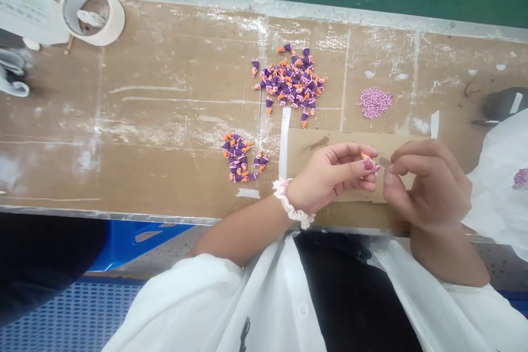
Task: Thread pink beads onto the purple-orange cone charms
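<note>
My left hand [336, 173], with a pale scrunchie at the wrist, pinches a tiny orange-and-pink figurine [364, 156] between thumb and fingers. Most of that figurine is hidden by the fingertips. Close by on the right, my right hand [431, 184] is closed in a pinch on a small, thin brownish piece [385, 163] too small to name. Its tip points at the figurine; whether they touch I cannot tell. Both hands are above a cardboard sheet [305, 148]. Beyond them lie a large pile of purple-and-orange figurines [291, 82] and a heap of tiny pink pieces [374, 103].
A smaller group of figurines [237, 160] lies left of the cardboard sheet. At the far left stands a wide tape roll [113, 25]. A white plastic bag [495, 181] and a dark object [499, 104] are at the right. A blue stool [119, 247] shows below the table edge.
</note>
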Action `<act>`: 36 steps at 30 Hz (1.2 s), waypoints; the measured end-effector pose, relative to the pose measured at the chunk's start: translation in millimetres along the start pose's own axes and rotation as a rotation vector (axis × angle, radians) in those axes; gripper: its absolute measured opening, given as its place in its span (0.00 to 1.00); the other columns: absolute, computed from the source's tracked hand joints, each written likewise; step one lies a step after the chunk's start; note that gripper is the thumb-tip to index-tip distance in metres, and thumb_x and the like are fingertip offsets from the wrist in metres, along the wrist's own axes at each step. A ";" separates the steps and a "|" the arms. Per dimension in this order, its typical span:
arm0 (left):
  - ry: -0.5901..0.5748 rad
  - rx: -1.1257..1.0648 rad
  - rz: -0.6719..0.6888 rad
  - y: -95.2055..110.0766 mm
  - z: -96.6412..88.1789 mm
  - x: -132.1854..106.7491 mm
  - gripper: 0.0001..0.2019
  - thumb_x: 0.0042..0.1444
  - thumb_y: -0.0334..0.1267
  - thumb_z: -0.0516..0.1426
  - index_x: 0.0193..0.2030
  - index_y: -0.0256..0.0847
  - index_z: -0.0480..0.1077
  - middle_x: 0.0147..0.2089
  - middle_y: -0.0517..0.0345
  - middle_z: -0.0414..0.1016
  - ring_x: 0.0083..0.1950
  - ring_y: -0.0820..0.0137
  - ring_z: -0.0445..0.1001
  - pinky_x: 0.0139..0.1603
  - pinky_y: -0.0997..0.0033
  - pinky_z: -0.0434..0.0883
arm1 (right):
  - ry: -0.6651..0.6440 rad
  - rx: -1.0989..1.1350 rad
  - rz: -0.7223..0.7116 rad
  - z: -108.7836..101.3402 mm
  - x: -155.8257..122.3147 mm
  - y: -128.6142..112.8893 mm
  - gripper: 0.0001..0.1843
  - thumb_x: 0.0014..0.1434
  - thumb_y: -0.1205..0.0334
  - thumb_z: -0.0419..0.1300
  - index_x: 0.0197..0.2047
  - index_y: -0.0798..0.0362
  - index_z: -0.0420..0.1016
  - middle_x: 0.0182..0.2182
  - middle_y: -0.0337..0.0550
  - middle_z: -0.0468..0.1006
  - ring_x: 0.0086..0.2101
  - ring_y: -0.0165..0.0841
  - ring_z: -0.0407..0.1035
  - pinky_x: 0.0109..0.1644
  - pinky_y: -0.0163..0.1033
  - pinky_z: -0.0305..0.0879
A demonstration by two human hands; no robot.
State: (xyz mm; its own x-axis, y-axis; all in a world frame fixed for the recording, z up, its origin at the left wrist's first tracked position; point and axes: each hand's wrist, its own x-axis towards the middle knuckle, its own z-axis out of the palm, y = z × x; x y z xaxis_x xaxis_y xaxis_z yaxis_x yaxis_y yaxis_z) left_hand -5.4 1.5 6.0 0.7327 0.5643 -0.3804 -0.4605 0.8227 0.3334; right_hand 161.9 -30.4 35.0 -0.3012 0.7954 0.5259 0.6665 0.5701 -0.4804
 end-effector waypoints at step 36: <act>0.022 0.204 0.125 6.3 -1.9 0.4 0.14 0.44 0.36 0.70 0.34 0.33 0.72 0.27 0.61 0.76 0.26 0.77 0.76 0.29 0.78 0.76 | -0.112 0.026 0.069 -1.2 -4.4 -2.9 0.13 0.55 0.79 0.59 0.38 0.51 0.66 0.31 0.40 0.71 0.29 0.29 0.66 0.29 0.35 0.62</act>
State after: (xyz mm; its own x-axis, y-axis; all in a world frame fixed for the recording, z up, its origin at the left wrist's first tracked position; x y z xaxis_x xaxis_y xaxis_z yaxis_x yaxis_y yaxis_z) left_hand -9.0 7.0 6.3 0.6641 0.6642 -0.3432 -0.4344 0.7164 0.5460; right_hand 162.1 -35.8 35.0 -0.3303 0.8502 0.4100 0.6711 0.5170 -0.5313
